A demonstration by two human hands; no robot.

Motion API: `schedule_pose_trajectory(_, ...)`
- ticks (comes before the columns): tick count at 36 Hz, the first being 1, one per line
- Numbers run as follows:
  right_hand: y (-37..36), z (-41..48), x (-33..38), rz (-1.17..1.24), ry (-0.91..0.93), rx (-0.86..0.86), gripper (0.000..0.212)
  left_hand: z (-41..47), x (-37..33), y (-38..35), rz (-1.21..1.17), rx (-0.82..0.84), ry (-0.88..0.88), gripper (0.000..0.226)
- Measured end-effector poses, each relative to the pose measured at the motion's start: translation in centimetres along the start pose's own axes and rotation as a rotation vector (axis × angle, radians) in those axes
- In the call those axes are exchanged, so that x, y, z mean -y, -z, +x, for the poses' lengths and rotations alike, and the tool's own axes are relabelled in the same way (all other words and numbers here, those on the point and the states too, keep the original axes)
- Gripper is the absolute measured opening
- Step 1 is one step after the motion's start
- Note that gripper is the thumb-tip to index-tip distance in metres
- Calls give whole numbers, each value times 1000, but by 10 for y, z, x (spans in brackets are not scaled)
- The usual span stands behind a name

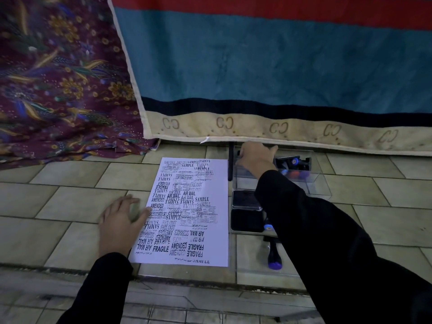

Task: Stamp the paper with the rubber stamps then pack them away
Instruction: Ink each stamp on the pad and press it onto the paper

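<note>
A white paper (187, 211), covered with black stamp prints, lies on the tiled floor. My left hand (120, 224) rests flat at its left edge, fingers straight. To the right stands a clear plastic organizer (320, 183). My right hand (254, 157) reaches into its far left compartment with curled fingers; whatever it holds there is hidden. Several stamps with coloured tops (293, 167) lie in the far right compartment. An open ink pad (246, 211) sits beside the paper. A black stamp with a purple end (274, 256) lies in the near compartment.
A teal, red and beige blanket (280, 66) hangs down just behind the organizer. A maroon floral cloth (58, 78) is piled at the back left. A step edge (187, 279) runs across the floor near me.
</note>
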State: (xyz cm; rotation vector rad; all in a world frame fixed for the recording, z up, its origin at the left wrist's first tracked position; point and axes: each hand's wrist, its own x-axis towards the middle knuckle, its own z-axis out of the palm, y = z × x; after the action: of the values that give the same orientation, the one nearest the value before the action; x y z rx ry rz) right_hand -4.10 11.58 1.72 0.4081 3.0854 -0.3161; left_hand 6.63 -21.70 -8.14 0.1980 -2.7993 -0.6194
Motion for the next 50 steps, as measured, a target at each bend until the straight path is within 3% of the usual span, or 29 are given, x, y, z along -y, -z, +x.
schedule_pose_trajectory(7, 9, -21, -15, 185, 100, -161, 17, 1, 0, 0, 11, -2, -3, 37)
schedule_pose_trajectory(12, 12, -47, -27, 484, 166, -247, 23, 0, 0, 0, 9, -2, 1, 37)
schedule_pose_trajectory(18, 13, -96, -41, 559, 267, -360, 20, 0, 1, -1, 15, 4, -1, 39)
schedule_pose_trajectory(24, 6, -134, -45, 638, 316, -319, 25, 0, 3, -3, 11, -11, -16, 37)
schedule_pose_trajectory(29, -13, -158, -44, 598, 328, -301, 17, 1, 4, -4, 11, -10, -19, 37)
schedule_pose_trajectory(50, -45, -170, -48, 528, 330, -268, 38, 0, 4, -4, 5, -19, -26, 36)
